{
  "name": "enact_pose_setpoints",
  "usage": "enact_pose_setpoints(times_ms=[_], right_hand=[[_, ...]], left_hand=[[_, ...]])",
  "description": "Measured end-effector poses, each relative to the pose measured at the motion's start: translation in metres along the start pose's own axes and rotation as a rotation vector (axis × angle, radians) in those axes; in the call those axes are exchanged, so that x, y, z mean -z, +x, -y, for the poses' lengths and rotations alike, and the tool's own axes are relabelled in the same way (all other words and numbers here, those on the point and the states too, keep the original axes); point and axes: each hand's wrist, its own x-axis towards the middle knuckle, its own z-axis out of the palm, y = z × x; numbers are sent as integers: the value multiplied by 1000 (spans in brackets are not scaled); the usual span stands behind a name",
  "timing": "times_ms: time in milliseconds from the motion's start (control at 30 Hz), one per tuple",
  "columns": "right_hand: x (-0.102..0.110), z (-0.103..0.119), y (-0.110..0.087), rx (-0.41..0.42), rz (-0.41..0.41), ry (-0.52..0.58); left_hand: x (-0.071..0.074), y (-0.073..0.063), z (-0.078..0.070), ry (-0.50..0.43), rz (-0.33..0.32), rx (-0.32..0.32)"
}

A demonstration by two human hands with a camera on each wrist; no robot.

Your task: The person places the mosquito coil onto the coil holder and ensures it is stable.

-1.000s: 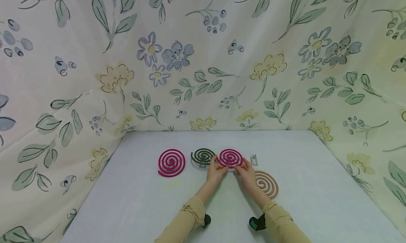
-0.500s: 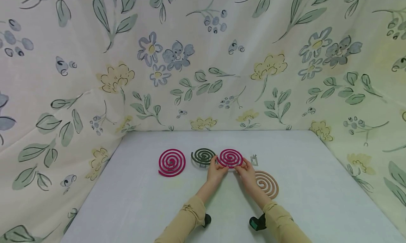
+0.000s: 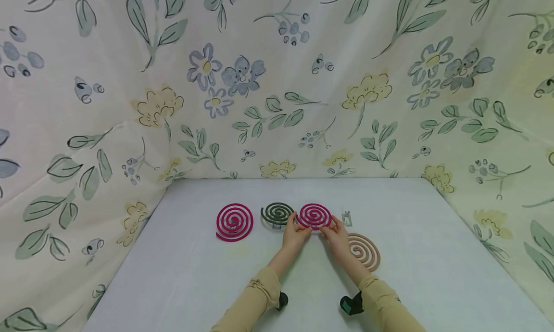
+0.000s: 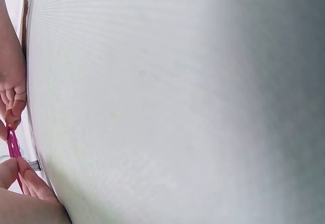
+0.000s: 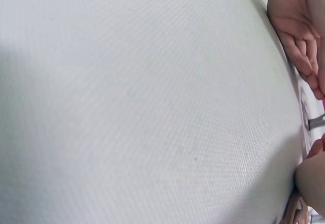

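Note:
Both hands pinch a pink mosquito coil [image 3: 314, 215] by its near rim, left hand [image 3: 296, 236] on one side and right hand [image 3: 337, 237] on the other. Seen edge-on in the left wrist view, the coil [image 4: 14, 144] is held just above the tabletop. A small metal stand [image 5: 316, 123] shows between the hands in the right wrist view; whether it touches the coil, I cannot tell. Close to the left fingertips, a dark green coil [image 3: 277, 213] sits raised on a metal stand. A tan coil [image 3: 366, 252] lies partly hidden behind the right wrist.
At the left is another pink coil [image 3: 234, 222], with something grey showing near its centre. A bare metal coil stand [image 3: 346, 219] lies right of the hands. Floral cloth [image 3: 277, 82] hangs behind the white table [image 3: 182, 274] and along its sides.

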Motion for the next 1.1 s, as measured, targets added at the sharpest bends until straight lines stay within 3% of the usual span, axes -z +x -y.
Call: enact_pose_setpoints(times_ms=[67,167,233,400,567,600,700,800,833,933,1100], right_hand=[[-2,0,0,-27,-29,-38],[-20,53,-21,-169,-60,-143],[-29,80,-30,-217,-69,-176],[-39,115,-42,-266,-71,-185],[-37,109,-41,-247,-78,-180],[-36,105,-40,-239,-80,-183],[-34,94,-37,-222,-88,-199],[-32,87,-34,-224,-92,-211],[-32,87,-34,-226,-91,-215],[-32,86,-34,-229,-88,-216],[-31,84,-33,-228,-93,-214]], left_hand=[[0,0,0,0,1,1],[1,-2,-1,-1,2,3],[1,-3,-3,6,-1,2],[2,-5,-7,14,-6,0],[2,0,1,-5,9,-9],[0,8,17,-18,18,-64],[-1,13,27,-15,23,-110],[-1,9,20,-14,16,-67],[1,1,5,1,7,-15],[1,-2,-2,21,-2,18],[0,0,0,31,-3,3]])
